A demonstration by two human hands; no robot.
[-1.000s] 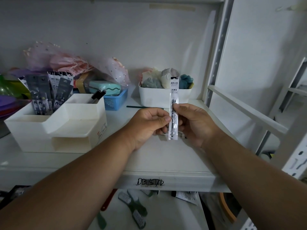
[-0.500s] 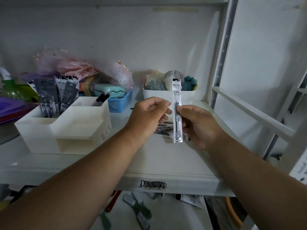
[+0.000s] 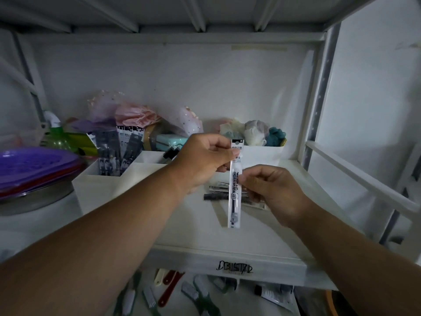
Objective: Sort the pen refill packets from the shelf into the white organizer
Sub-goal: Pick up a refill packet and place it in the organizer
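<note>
Head view: white plastic compartmented organizer [image 3: 109,188] already holds several dark refill packets [image 3: 111,149] upright; right of it, more flat packets [image 3: 218,192] remain on the shelf. Left hand [image 3: 205,160] and right hand [image 3: 273,190] pinch one slim clear packet [image 3: 234,201] upright.

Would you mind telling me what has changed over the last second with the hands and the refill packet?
The left hand slid from the middle of the refill packet up to pinch its top; the right hand kept its grip mid-length. The camera tilted upward. The loose packets on the shelf and the white organizer stayed put.
</note>
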